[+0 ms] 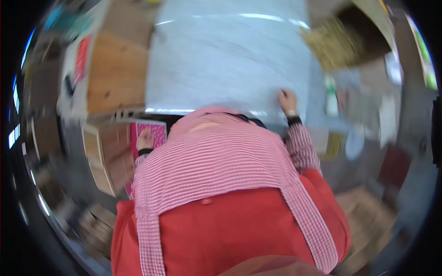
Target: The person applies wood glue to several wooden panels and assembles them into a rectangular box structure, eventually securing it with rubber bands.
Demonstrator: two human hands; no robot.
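My right hand (287, 100) is at the right front part of a pale, glossy tabletop (225, 60), its fingers curled into a loose fist. No object shows in it. A dark cuff circles that wrist. Down at the left, below the table's edge, my left hand (145, 139) is over a bright pink patterned panel with a pale rim (159, 132). Blur smears its fingers, and I cannot tell whether it grips the panel or only lies in front of it. I wear a red and white checked apron (216, 161) over red clothing.
Left of the tabletop stands a brown wooden surface (117, 73), with open wooden boxes (108, 154) below it. At the right are a white bottle with green (331, 102), a round white item (354, 143) and a box of yellowish strips (334, 43). Cardboard (368, 221) lies lower right.
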